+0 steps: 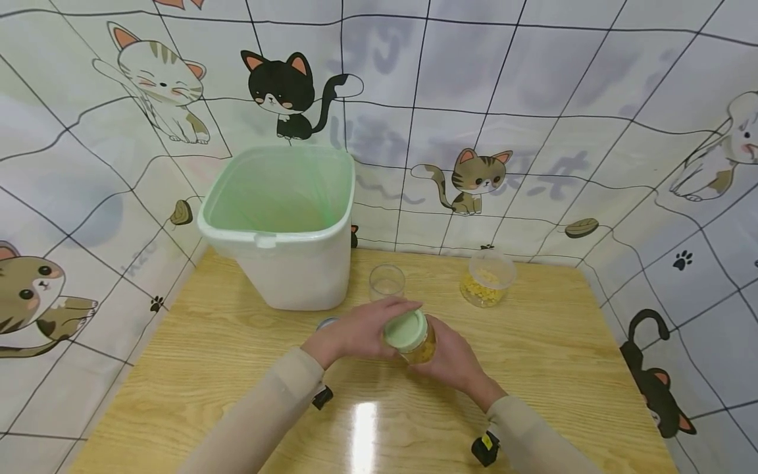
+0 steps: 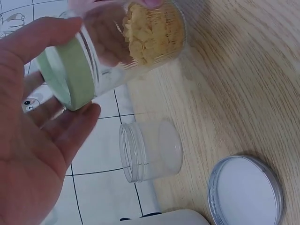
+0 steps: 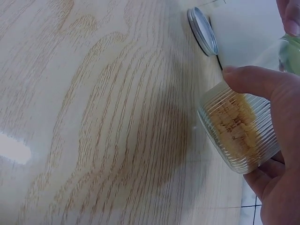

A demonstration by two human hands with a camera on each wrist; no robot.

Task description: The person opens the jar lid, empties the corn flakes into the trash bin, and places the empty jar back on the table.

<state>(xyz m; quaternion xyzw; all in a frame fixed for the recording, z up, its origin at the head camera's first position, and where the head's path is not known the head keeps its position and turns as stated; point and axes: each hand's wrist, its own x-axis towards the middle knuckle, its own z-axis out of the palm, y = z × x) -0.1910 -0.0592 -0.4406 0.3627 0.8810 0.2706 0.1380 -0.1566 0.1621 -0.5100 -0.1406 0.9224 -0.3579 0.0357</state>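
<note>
You have both hands on one glass jar point(image 1: 425, 351), held up over the tabletop point(image 1: 545, 368) and tipped a little. Your left hand point(image 1: 364, 331) grips the green lid point(image 1: 405, 329) at the top end, with the thumb on one side and the fingers on the other. Your right hand point(image 1: 451, 355) is wrapped around the glass lower down. Inside are yellow bits point(image 3: 236, 124), and the glass has thin ridges all around (they look like stripes up close).

Behind your left hand, a clear cup point(image 2: 157, 150) stands upright with its mouth up. Near it lies a round lid with a silver edge point(image 2: 246, 192), close to the big white bin point(image 1: 296, 266). The bin stands at the back, on your left. A see-through tub point(image 1: 487, 283) with more yellow bits sits at the back on your right, well apart from your hands. Cartoon cats point(image 1: 284, 92) cover the wall sheet point(image 1: 533, 72).
</note>
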